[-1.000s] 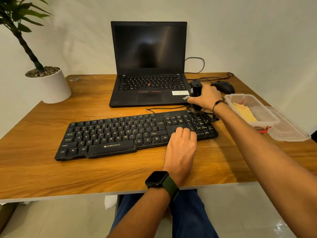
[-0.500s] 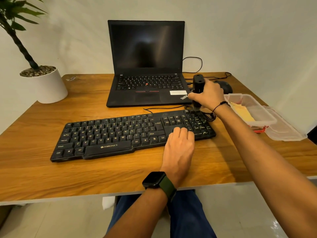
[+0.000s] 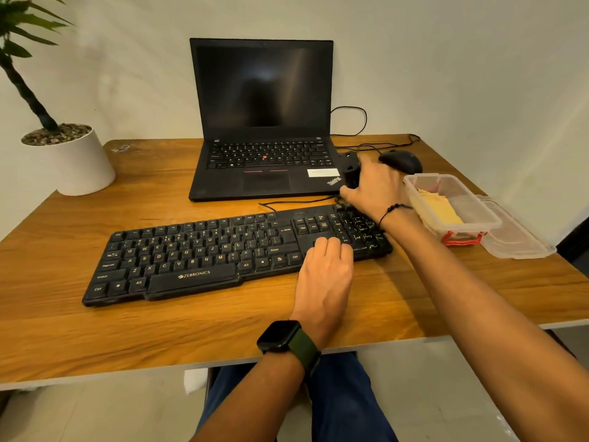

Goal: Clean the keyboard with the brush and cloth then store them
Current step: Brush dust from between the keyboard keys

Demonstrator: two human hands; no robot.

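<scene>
Your right hand (image 3: 371, 186) grips the black brush (image 3: 350, 169) just past the far right corner of the keyboard (image 3: 197, 253). Your left hand (image 3: 326, 269) lies flat and relaxed, with its fingertips on the keys near the arrow keys. The keyboard sits on the wooden desk (image 3: 95, 330), in front of the laptop (image 3: 264, 122). To the right, the yellow cloth (image 3: 441, 208) lies inside a clear box (image 3: 471, 199). The mouse (image 3: 401, 161) is behind your right hand.
</scene>
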